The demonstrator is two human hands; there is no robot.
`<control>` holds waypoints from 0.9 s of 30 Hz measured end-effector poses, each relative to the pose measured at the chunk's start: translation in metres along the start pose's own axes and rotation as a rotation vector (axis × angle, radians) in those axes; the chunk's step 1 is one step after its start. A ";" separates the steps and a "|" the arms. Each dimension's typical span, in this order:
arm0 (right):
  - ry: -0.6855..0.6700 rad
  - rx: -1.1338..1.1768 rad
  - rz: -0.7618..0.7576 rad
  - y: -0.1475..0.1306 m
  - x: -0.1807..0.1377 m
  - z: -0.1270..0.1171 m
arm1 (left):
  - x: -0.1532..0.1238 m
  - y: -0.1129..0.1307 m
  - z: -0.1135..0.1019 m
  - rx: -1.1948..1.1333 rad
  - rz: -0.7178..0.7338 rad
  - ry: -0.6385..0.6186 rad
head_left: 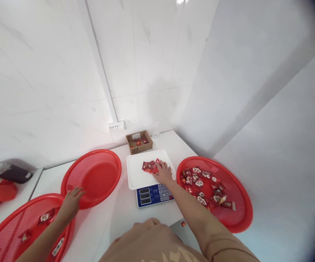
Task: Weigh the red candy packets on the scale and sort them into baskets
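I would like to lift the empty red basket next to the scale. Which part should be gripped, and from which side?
Probably the near-left rim of the empty red basket, where the left hand rests. The basket is wide and shallow with a raised edge, so only the rim offers a pinch, with the thumb inside. The scale crowds its right side.

Lighting is bright and even, from overhead. A small glare spot sits at the top edge. The white walls [146,54] wash out. Shadows are soft. Wide-angle distortion bends the edges, and the right corners darken.
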State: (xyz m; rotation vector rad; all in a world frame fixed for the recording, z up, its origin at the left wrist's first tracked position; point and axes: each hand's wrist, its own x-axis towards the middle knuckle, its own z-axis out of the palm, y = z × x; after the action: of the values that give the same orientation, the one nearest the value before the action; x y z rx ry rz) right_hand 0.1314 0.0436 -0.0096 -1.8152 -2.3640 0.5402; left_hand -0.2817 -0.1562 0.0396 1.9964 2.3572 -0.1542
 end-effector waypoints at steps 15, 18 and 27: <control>0.248 0.379 0.081 0.007 0.018 -0.005 | 0.006 0.134 0.024 -0.456 -0.054 -0.011; 0.361 0.549 0.227 0.007 0.026 -0.008 | -0.005 0.129 0.025 -0.498 -0.069 -0.036; 0.383 1.012 0.168 -0.070 0.024 -0.026 | -0.041 0.117 0.035 -0.515 -0.030 0.022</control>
State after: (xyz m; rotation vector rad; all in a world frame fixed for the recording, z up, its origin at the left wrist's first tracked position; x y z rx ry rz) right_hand 0.0685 0.0568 0.0358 -1.4219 -1.2824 1.0383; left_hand -0.1604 -0.1815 0.0041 1.7166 2.1461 0.4312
